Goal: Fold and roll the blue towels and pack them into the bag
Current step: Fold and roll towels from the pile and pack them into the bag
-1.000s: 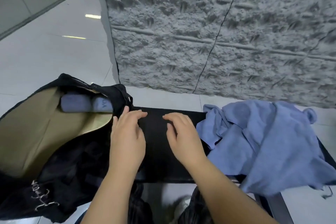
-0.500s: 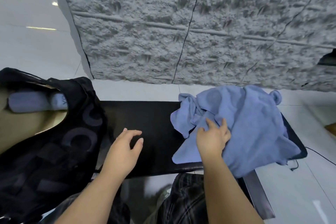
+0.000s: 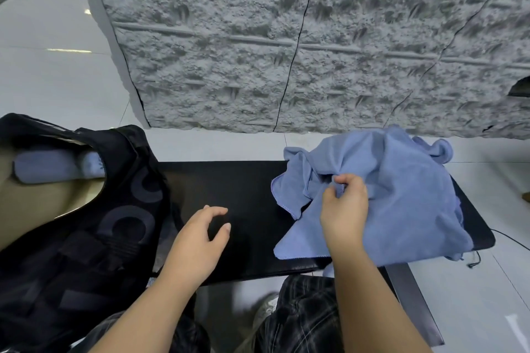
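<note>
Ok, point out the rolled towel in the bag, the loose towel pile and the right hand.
rolled towel (image 3: 46, 170): head view, middle of the roll.
loose towel pile (image 3: 407, 195): head view, top fold.
right hand (image 3: 345, 206): head view, back of the hand.

I have only the head view, worn high and tilted forward and down, close over a black bench (image 3: 243, 195) that fills the centre, with a rough grey wall (image 3: 315, 37) at twelve o'clock and my knees at six.
</note>
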`<state>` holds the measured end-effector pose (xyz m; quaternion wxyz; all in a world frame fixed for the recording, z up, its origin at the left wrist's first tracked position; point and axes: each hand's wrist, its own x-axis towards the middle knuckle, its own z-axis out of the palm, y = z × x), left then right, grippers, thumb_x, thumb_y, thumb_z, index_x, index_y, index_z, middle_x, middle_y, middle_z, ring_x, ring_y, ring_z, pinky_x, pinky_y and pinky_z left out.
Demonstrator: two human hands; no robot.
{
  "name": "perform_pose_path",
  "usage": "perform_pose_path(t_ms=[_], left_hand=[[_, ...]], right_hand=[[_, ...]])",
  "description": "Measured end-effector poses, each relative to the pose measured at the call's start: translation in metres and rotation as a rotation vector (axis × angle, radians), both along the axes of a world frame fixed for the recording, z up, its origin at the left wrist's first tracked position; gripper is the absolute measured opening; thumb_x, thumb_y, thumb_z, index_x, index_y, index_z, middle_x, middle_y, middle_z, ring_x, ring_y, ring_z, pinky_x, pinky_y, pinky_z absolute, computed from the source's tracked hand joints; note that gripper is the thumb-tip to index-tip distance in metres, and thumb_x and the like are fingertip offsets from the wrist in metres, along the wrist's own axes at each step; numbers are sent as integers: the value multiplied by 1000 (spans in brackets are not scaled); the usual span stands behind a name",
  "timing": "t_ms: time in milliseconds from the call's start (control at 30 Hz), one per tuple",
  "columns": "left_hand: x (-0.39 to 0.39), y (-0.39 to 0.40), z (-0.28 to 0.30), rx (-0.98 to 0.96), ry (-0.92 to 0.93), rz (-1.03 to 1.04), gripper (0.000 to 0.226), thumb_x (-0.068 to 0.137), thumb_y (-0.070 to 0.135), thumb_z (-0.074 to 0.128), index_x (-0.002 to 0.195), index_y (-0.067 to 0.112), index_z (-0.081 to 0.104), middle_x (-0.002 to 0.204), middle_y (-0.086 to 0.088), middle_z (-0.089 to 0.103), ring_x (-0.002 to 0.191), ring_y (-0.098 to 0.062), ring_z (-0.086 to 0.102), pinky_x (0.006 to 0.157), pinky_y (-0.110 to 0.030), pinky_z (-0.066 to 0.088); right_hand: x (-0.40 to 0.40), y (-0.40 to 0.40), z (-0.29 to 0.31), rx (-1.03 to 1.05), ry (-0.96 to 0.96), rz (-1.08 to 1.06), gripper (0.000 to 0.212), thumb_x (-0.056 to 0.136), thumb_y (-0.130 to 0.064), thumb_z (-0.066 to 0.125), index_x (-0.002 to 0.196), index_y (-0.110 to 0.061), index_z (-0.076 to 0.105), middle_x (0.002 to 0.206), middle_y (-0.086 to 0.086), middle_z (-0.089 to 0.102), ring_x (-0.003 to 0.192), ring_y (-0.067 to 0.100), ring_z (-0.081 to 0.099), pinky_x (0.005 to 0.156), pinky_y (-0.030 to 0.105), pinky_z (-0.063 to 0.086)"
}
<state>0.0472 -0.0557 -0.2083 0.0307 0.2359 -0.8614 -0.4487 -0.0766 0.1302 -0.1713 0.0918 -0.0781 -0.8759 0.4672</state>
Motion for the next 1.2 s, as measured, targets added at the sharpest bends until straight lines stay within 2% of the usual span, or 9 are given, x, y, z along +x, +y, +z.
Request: perform_pose_path(t_ms=[133, 300, 433, 533, 733, 833, 967, 1067, 1200], left_hand=[[3, 1, 0, -22, -23, -29, 28, 92, 26, 55, 120, 30, 54, 140, 8, 44, 135, -3, 31, 92, -14, 26], [4, 3, 2, -32, 28, -65, 37, 90, 26, 59, 125, 32, 50, 129, 19, 48, 117, 6, 42, 90, -13, 29], [1, 6, 6, 17, 164, -84, 48, 85, 28, 63, 128, 35, 45, 127, 23, 48, 115, 9, 44, 94, -16, 35], [-1, 7, 13, 79, 269, -43, 34, 85, 21, 61, 109, 44, 52, 111, 22, 55, 104, 7, 52, 86, -18, 42], [-3, -1, 20, 89, 295, 48, 21, 90, 14, 57, 93, 35, 59, 101, 17, 60, 95, 1, 57, 82, -25, 47], [-3, 0, 24, 105, 301, -12, 14, 90, 21, 57, 100, 30, 57, 109, 19, 58, 100, 0, 56, 82, -25, 47], [-6, 3, 31, -9, 243, -48, 13, 91, 26, 54, 89, 21, 42, 73, -1, 56, 53, -9, 43, 53, -22, 36], [-12, 2, 41, -20, 290, -32, 22, 91, 26, 54, 84, 25, 33, 65, 2, 51, 55, -14, 46, 53, -24, 39], [-21, 0, 50, -172, 226, -45, 7, 92, 26, 50, 94, 23, 44, 73, 6, 52, 65, -10, 50, 57, -23, 40]], right_hand=[[12, -15, 6, -230, -65, 70, 20, 92, -5, 48, 104, -19, 42, 79, -10, 50, 69, 8, 51, 57, 10, 40], [30, -31, 16, -251, -208, 360, 23, 92, -14, 54, 84, -33, 66, 67, -16, 58, 66, -3, 52, 63, 4, 40], [50, -50, 36, -439, -382, 760, 27, 94, -6, 51, 84, -24, 68, 76, -6, 68, 74, -5, 58, 71, 4, 42], [60, -63, 34, -611, -543, 920, 25, 93, -10, 53, 84, -27, 69, 85, -11, 70, 91, 1, 62, 85, 16, 46], [49, -62, 19, -424, -498, 833, 14, 96, -23, 50, 102, -31, 59, 114, -1, 64, 111, 12, 58, 98, 25, 44], [44, -56, 21, -374, -454, 835, 20, 90, -24, 61, 110, -28, 58, 108, -12, 64, 98, -6, 59, 82, 9, 45], [43, -57, 22, -242, -359, 852, 16, 85, -23, 68, 99, -31, 66, 100, -18, 67, 100, -7, 58, 84, 6, 41], [36, -57, 21, -272, -289, 716, 14, 91, -20, 60, 87, -31, 66, 94, -15, 68, 92, -7, 59, 78, 3, 39], [28, -53, 20, -305, -324, 573, 12, 95, -9, 45, 92, -17, 54, 79, -3, 54, 70, 7, 49, 58, 7, 39]])
